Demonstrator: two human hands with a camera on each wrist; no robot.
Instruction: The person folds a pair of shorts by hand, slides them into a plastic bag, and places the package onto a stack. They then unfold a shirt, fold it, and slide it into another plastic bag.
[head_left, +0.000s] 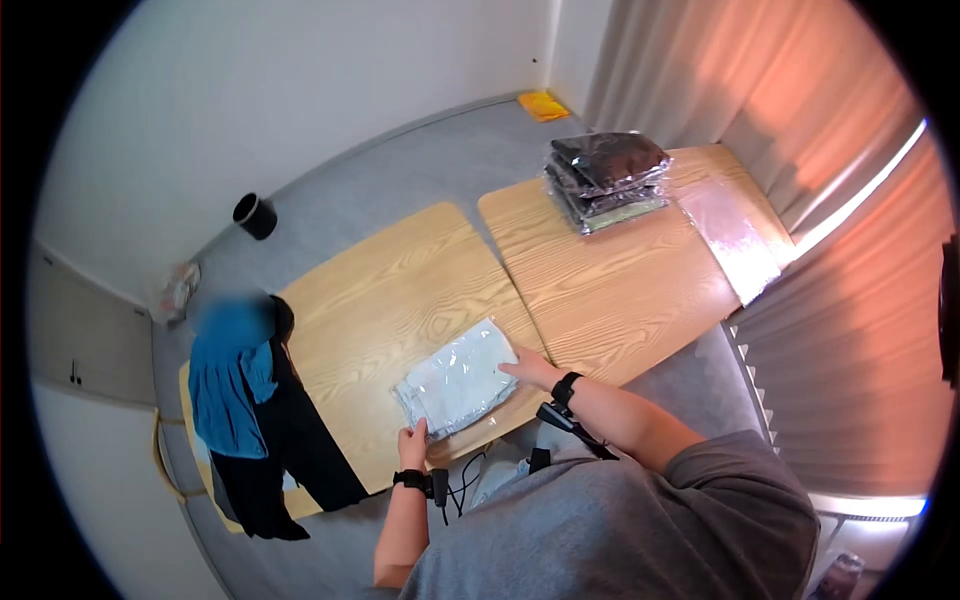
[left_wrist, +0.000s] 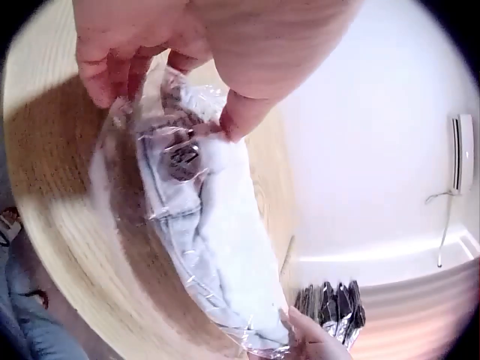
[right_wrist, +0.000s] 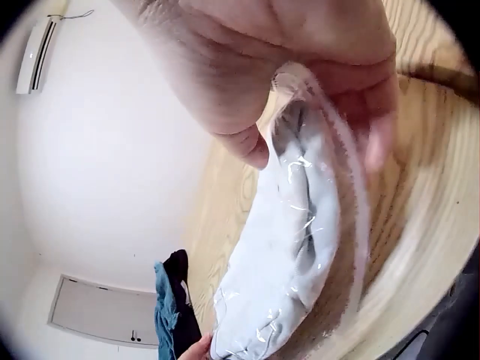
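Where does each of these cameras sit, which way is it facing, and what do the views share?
Head: on the head, facing forward and down at the table; shows both forearms, the left hand, right hand and grey shirt.
Left wrist: looks past the left hand along the bagged pale cloth, right fingers at its far end.
Right wrist: looks past the right hand along it the opposite way, left fingers beyond.
Shared: both wrist views show the wall unit.

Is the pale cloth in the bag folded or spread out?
Folded: the pale cloth forms a compact, thick bundle inside the clear bag.
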